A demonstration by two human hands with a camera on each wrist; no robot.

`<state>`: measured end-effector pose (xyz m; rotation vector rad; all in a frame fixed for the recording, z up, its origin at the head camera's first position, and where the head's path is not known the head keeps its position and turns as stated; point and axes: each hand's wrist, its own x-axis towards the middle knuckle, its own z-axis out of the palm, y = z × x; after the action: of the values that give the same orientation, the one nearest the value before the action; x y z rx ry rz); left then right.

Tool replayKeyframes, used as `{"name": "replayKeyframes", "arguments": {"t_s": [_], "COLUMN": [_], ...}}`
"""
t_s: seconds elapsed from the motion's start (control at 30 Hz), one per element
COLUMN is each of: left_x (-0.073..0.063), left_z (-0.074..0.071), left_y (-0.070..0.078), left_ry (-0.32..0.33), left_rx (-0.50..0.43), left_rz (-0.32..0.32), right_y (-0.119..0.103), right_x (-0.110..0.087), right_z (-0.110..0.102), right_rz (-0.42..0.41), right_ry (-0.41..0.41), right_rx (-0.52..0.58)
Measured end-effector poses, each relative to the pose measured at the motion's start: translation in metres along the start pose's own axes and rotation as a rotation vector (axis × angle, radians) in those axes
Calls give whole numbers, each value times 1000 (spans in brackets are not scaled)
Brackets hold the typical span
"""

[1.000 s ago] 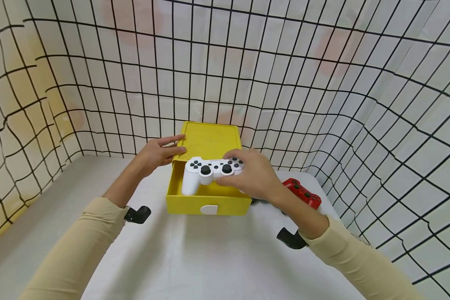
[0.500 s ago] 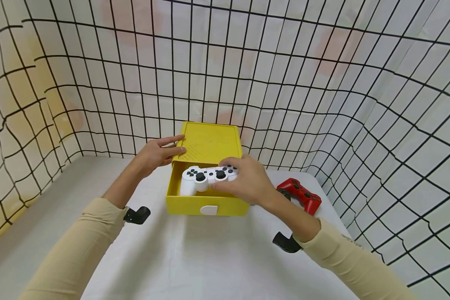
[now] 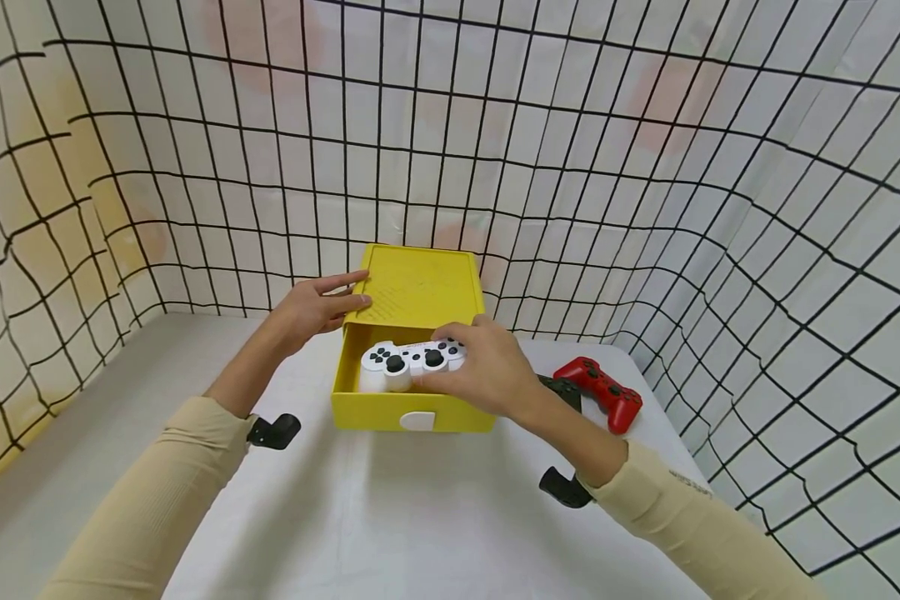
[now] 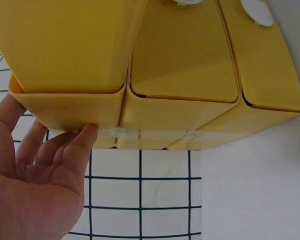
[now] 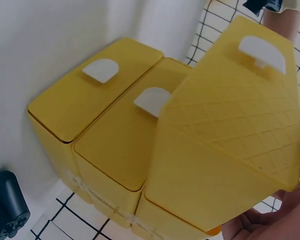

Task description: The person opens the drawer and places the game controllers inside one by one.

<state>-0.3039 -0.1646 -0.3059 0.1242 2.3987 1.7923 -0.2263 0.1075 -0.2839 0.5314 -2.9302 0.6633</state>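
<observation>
White counter (image 3: pixel 420 517) below: my right fingers (image 3: pixel 452 332) grip the controller (image 3: pixel 399 362) in the drawer (image 3: pixel 375 412), left fingers (image 3: pixel 342 281) extended; stowing seemingly calls for release.

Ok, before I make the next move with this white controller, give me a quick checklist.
1. Top drawer open: ok, pulled out of the yellow cabinet.
2. White controller gripped: ok, the right hand holds its right end, buttons up.
3. Controller resting on the drawer floor: cannot tell, its underside is hidden.
4. Cabinet touched for support: ok, the left hand is at its left side.
5. Red controller outside the drawer: ok, off to the right.
6. Drawer free of hands: not ok, the right hand is at its opening.
</observation>
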Motion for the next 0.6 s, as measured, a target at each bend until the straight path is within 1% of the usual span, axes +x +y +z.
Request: {"name": "replayKeyframes", "arguments": {"t_s": [0.17,0.3,0.43,0.6], "left_x": [0,0,0,0], "left_z": [0,-1,-2,-1], "left_y": [0,0,0,0], "left_ry": [-15,-16,-10,-11], "left_rx": [-22,-15,-6,5], "left_rz": [8,11,14,9], "right_y": [1,1,0,-1], "right_x": [3,7,10,10], "right_z": [0,-1,-1,-1], "right_rz": [-21,-31,-22,-7], "right_ry": [-41,-99,-144,-168], "right_rx": [-56,-95,-117,-143]}}
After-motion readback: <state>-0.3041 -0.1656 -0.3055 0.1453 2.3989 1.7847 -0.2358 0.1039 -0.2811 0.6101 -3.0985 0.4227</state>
